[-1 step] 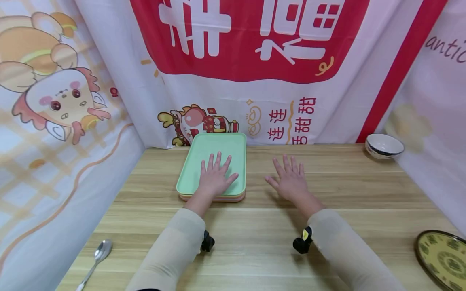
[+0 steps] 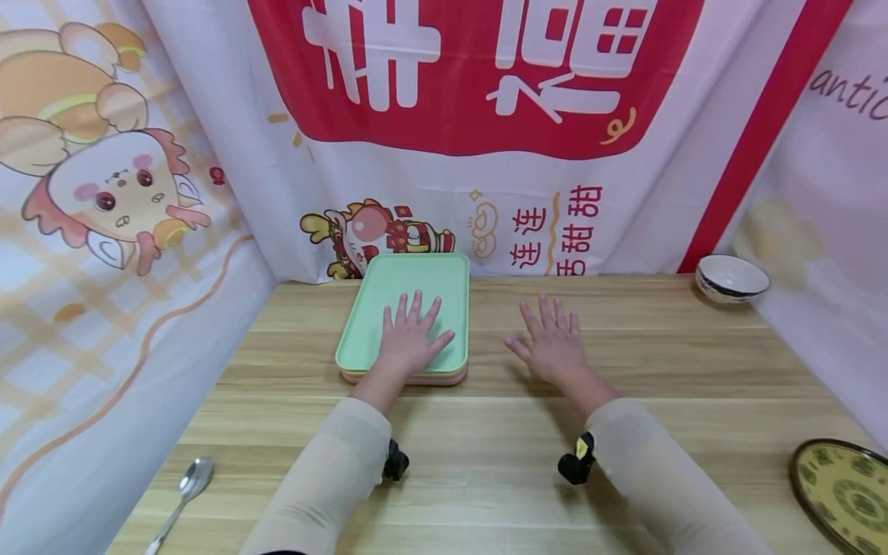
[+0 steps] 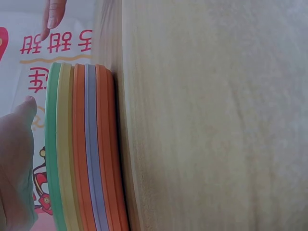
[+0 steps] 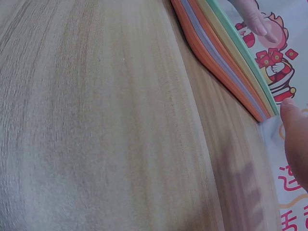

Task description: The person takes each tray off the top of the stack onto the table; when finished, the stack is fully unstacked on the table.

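A stack of several trays [image 2: 423, 274] stands on the table against the back cloth, a light green one on top. In the left wrist view the trays [image 3: 79, 144] show green, yellow, orange and grey-purple edges. My left hand [image 2: 408, 339] is spread over the near part of the top tray, holding nothing; in its wrist view a gap shows between hand and tray. To the right of the stack, my right hand [image 2: 555, 347] is held over the bare wood with fingers spread, also holding nothing. Its shadow falls on the table in the right wrist view.
A white bowl with a dark rim [image 2: 731, 279] sits at the back right corner. At the right edge lies a yellow patterned plate [image 2: 842, 493], partly cut off. A metal spoon [image 2: 190, 486] lies at the front left. Printed cloths [image 2: 430, 177] hang around the wooden table [image 2: 479, 455].
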A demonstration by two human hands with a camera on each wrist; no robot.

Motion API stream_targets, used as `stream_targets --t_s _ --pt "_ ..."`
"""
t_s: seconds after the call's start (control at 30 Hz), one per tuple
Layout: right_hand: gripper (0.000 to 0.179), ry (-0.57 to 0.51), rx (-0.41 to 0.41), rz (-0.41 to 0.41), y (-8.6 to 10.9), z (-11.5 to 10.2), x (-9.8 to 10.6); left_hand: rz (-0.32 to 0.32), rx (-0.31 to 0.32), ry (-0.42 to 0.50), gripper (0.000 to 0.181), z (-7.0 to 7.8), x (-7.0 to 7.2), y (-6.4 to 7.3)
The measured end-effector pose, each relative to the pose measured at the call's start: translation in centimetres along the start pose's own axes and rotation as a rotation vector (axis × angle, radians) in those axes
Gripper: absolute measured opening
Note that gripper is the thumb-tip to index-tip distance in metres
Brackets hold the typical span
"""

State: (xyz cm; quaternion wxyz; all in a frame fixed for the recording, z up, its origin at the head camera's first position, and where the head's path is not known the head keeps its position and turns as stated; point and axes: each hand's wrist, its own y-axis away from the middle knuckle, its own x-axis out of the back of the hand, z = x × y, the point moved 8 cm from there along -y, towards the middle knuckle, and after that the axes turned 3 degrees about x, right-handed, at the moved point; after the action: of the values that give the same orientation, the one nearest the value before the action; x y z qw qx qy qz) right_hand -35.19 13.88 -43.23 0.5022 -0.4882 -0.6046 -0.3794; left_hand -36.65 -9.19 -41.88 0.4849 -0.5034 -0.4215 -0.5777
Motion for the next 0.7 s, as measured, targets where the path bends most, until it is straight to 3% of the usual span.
stream_targets --t_s 0.2,0.3,0.43,0.57,0.7 --pt "0.082 0.000 0.001 0.018 0.0 0.1 0.1 -0.005 0.005 0.026 0.073 -0.1 0.2 0.2" --pt "0.084 -0.020 0.012 0.030 0.1 -0.2 0.2 0.010 0.032 0.099 0.076 -1.1 0.7 0.4" --pt "0.085 -0.139 0.023 0.060 0.4 -1.3 0.0 0.071 0.085 0.299 0.082 -3.8 1.7 1.5" --pt "0.082 -0.391 0.050 0.087 0.7 -3.1 -0.5 0.147 0.121 0.522 0.085 -7.5 2.4 3.5" --pt "0.080 -0.622 0.062 0.068 0.9 -4.9 -1.4 0.150 0.162 0.676 0.089 -11.0 1.9 5.4"
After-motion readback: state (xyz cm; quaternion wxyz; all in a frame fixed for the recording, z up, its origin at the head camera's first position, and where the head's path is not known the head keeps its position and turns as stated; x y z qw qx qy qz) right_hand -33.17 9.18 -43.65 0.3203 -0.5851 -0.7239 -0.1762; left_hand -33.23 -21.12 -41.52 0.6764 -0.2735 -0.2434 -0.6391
